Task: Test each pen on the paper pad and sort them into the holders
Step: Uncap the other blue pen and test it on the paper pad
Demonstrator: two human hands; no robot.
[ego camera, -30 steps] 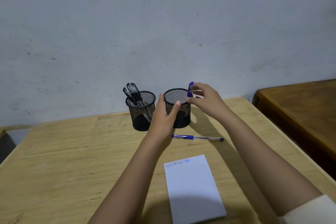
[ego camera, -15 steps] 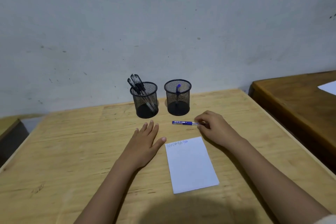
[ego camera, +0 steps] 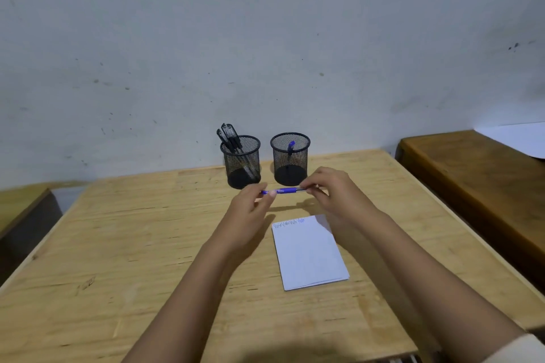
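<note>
Both grips closed on one blue pen (ego camera: 284, 191), held level above the desk (ego camera: 132, 244): left hand (ego camera: 250, 209) pinched its capped end, right hand (ego camera: 333, 194) its other end. Paper pad (ego camera: 309, 253) lay just below. Behind stood the left holder (ego camera: 241, 161) with black pens (ego camera: 228, 135) and the right holder (ego camera: 290, 158) with one blue pen.

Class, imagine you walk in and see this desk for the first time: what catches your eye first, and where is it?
First, the blue pen held level between the left hand and right hand, above the wooden table. Behind it stand two black mesh holders: the left holder with black pens, the right holder with one blue pen. Nearer lies a paper pad with blue scribbles along its top.
</note>
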